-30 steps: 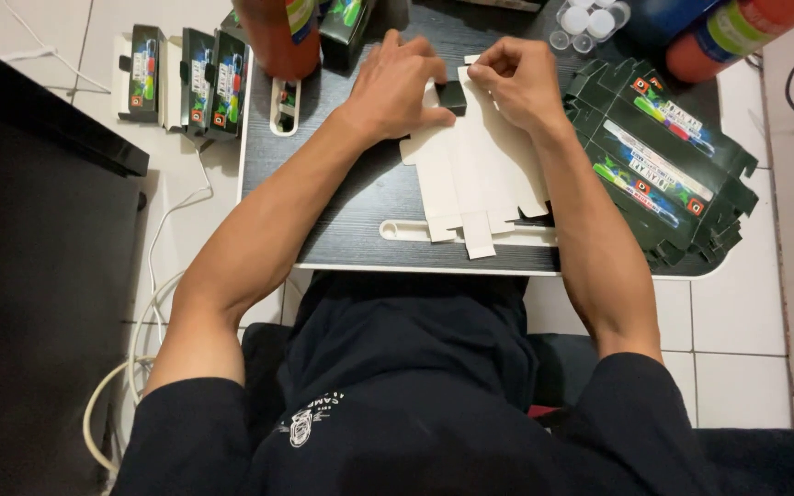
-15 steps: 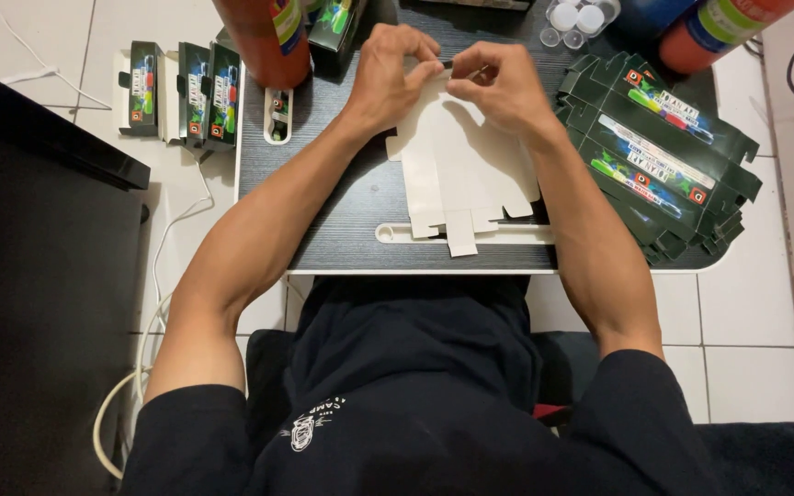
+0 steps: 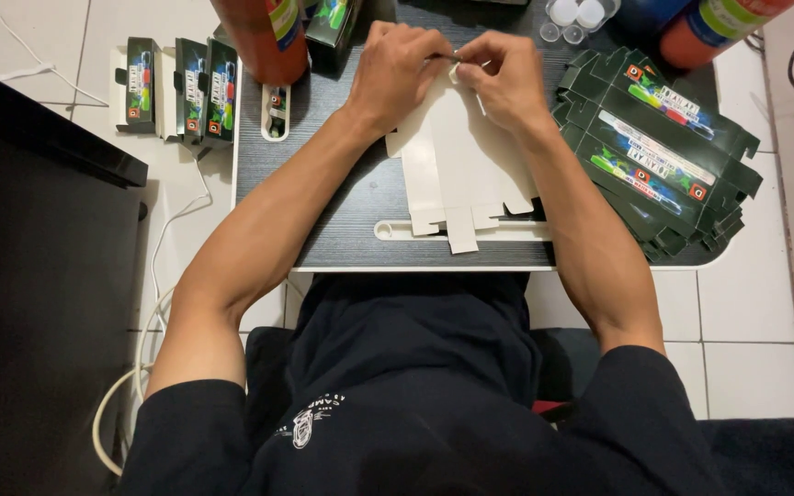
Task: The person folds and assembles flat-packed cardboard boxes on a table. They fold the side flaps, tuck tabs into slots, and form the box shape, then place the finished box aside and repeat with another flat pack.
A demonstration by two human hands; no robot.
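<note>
Dark desk [image 3: 342,211], both hands [image 3: 457,69] pinching white carton blank [image 3: 457,156], pinched edge hidden.

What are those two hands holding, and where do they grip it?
Both the left hand and right hand pinch the far top edge of a flat white cardboard box blank.

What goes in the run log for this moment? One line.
left hand: on flat carton blank | right hand: same, top edge | printed blanks stack: beside right
</note>
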